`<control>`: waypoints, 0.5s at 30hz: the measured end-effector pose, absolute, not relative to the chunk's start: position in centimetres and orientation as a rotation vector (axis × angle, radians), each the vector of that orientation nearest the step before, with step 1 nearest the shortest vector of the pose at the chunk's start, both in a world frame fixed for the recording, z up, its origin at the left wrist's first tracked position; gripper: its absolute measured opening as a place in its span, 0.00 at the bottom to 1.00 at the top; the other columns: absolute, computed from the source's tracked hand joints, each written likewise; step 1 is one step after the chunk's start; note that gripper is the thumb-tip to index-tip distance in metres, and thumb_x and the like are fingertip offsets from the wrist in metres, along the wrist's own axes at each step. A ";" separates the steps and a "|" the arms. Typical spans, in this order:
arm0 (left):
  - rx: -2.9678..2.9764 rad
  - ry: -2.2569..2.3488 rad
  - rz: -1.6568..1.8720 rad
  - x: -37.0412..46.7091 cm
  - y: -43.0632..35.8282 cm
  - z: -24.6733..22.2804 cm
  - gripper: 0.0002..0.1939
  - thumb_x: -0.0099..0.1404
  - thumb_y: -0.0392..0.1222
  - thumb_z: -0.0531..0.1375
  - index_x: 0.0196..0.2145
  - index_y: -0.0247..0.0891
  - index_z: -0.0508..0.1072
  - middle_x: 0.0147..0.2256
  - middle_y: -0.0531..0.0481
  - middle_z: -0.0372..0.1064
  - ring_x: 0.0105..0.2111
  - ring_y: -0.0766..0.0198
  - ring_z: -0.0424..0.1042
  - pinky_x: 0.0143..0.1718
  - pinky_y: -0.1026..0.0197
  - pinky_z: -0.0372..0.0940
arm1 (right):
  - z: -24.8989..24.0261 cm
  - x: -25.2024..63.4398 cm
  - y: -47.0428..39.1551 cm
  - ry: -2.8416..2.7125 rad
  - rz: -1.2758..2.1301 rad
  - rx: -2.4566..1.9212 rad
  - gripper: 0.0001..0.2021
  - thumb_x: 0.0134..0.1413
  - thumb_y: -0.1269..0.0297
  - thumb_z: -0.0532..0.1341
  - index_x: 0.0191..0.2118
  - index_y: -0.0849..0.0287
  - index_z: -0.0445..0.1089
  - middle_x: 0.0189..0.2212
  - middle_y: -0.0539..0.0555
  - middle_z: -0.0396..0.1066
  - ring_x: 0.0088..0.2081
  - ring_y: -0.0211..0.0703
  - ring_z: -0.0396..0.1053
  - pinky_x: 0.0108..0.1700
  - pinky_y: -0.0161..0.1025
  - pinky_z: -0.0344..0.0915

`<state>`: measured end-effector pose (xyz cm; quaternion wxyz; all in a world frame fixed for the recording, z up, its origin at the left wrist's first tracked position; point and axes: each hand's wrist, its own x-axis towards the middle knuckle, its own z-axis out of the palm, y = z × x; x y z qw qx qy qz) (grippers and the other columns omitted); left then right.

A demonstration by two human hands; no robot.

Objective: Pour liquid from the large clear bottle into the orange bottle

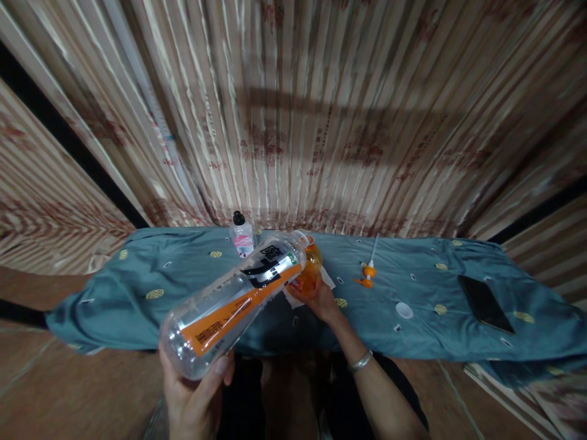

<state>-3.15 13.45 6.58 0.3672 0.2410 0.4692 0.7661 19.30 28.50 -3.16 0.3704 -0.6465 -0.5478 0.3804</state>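
Note:
My left hand [195,385] grips the base of a large clear plastic bottle [233,299] with an orange and silver label. The bottle is tilted, its neck pointing up and to the right. Its mouth is at the top of an orange see-through bottle [310,269]; I cannot tell whether they touch. My right hand [321,299] is closed around the lower part of that orange bottle, which stands over a white paper [328,278] on the cloth. To the right lies an orange pump head [368,272] with a white tube.
A blue-green patterned cloth [183,281] covers the narrow table. On it are a small clear bottle [242,235] with a black cap, a white round lid [404,310] and a dark phone [486,304]. A striped curtain [298,122] hangs behind, with black poles at both sides.

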 end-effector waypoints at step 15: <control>0.636 1.172 1.975 -3.2 13.8 6.7 0.48 0.49 0.49 0.91 0.64 0.44 0.80 0.42 0.52 0.80 0.26 0.68 0.72 0.20 0.68 0.64 | -2.6 19.3 28.6 -1.404 1.026 -1.684 0.38 0.55 0.51 0.82 0.67 0.55 0.72 0.53 0.65 0.89 0.63 0.75 0.86 0.67 0.67 0.80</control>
